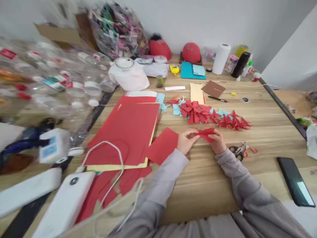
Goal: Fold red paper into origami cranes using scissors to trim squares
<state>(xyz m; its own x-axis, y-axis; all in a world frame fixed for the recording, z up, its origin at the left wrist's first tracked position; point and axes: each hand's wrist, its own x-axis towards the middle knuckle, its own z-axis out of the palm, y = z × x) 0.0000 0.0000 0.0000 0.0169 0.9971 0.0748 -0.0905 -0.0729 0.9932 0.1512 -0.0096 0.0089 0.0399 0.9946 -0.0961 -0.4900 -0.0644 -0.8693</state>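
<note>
A small piece of folded red paper (206, 134) is held between both hands, just above the wooden table. My left hand (186, 140) pinches its left end with thumb and fingers. At its right end, my right hand (218, 140) grips it the same way. A red paper square (163, 145) lies flat beside my left hand, partly under it. Beyond the hands sits a pile of folded red paper shapes (194, 111), with a row of spiky red folded pieces (234, 120) to its right and light blue ones among them.
Large red sheets (133, 129) are stacked at left, near a white power bank (65, 201) with a cable. Scissors (242, 150) lie by my right hand; a phone (294, 181) rests farther right. Plastic bottles (74, 89) crowd the far left. A paper roll (221, 59) stands at the back.
</note>
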